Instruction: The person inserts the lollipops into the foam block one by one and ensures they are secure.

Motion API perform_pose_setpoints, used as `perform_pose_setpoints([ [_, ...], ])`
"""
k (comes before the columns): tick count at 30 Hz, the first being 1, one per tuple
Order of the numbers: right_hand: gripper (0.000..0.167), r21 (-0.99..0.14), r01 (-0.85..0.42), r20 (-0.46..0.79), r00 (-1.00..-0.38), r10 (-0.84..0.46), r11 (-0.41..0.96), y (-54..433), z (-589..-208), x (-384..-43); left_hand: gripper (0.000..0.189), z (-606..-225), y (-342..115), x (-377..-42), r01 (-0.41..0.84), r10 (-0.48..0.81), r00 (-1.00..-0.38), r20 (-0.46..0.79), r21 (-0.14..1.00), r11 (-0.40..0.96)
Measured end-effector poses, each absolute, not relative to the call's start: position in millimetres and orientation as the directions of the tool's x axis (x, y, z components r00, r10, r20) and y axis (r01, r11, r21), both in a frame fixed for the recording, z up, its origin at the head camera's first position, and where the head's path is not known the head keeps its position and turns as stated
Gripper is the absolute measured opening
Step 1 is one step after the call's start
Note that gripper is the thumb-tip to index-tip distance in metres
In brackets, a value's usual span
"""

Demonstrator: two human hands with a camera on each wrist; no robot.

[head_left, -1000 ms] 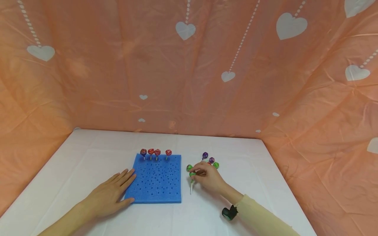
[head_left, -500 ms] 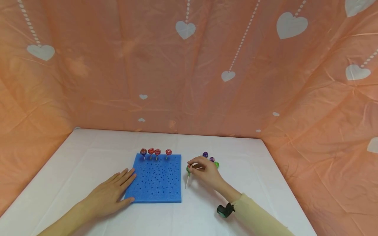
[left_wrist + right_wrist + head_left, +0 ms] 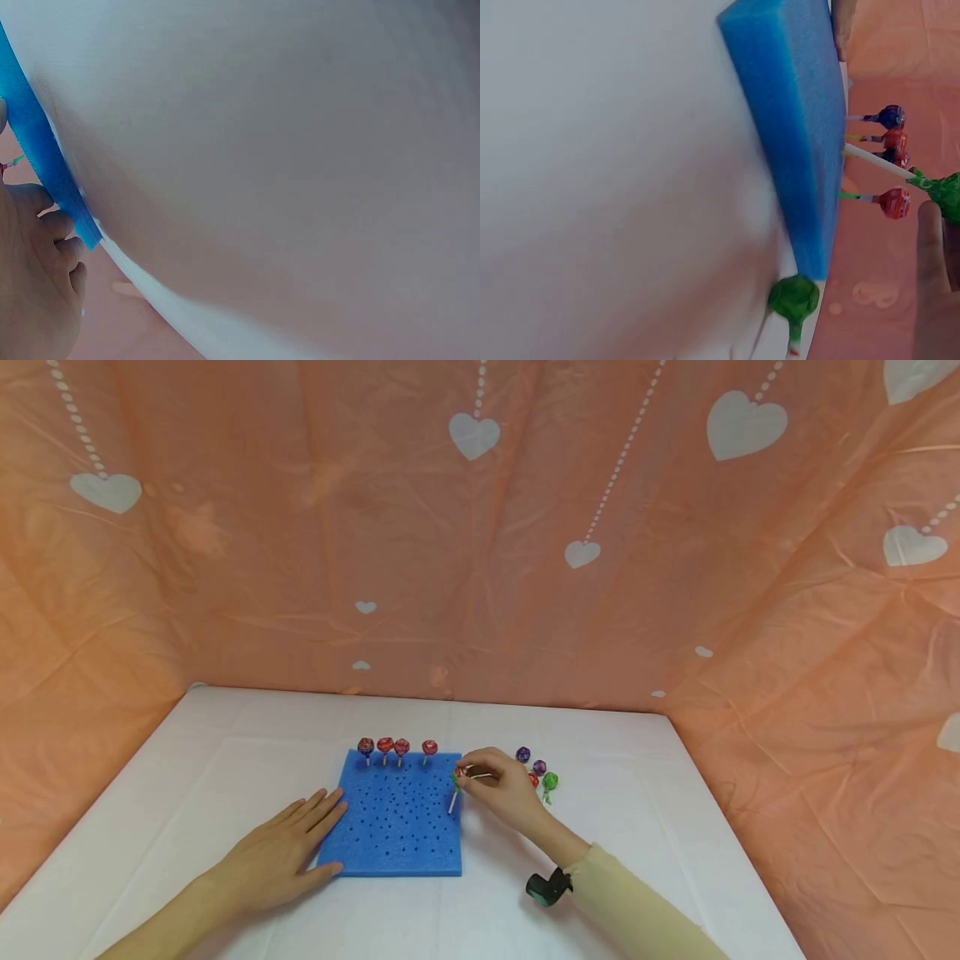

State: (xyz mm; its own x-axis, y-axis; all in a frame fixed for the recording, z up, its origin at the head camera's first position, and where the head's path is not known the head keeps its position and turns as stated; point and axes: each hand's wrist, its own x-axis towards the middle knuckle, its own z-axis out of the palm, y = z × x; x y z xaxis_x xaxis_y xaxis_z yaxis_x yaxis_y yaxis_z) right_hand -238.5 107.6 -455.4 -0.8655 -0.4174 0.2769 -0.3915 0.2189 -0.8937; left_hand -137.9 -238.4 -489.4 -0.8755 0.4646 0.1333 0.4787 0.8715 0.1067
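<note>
My left hand rests with straight fingers on the left edge of a blue foam board dotted with small holes. In the left wrist view its fingers lie along the foam's edge. My right hand pinches a green-wrapped lollipop by its round head. That lollipop's white stick slants down over the board's right edge in the head view. Along the back edge of the foam several lollipops stand upright: a dark blue one at the left, then red ones such as the rightmost red lollipop.
Right of the board, loose lollipops lie on the white tabletop: purple lollipops, a red lollipop partly covered by my right hand, and a green lollipop. An orange curtain with white hearts encloses the back and sides.
My right hand has lifted the green lollipop from the pile and carried it left, to over the board's right edge. The left hand stays in place.
</note>
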Motion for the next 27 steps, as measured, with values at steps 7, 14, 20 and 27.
perform_pose_setpoints([
  [7, 0.025, -0.902, -0.395, 0.292, -0.856, -0.426, 0.176, 91.1, -452.6, -238.8, 0.082, -489.2, -238.5, -138.7, 0.484, 0.472, -0.873, 0.122, 0.101, 0.869],
  [14, 0.026, -0.902, -0.411, 0.319, -0.839, -0.441, 0.129, 75.5, -452.2, -239.9, 0.083, -490.7, -239.1, -138.4, 0.481, 0.467, -0.875, 0.129, 0.112, 0.87],
  [20, 0.026, -0.897, -0.423, 0.334, -0.837, -0.434, 0.125, 61.7, -454.5, -242.3, 0.082, -489.5, -238.8, -139.1, 0.483, 0.472, -0.874, 0.118, 0.105, 0.869],
  [27, 0.027, -0.909, -0.408, 0.328, -0.83, -0.45, 0.091, 45.8, -454.9, -243.1, 0.083, -487.2, -238.0, -139.9, 0.486, 0.476, -0.872, 0.113, 0.103, 0.868],
])
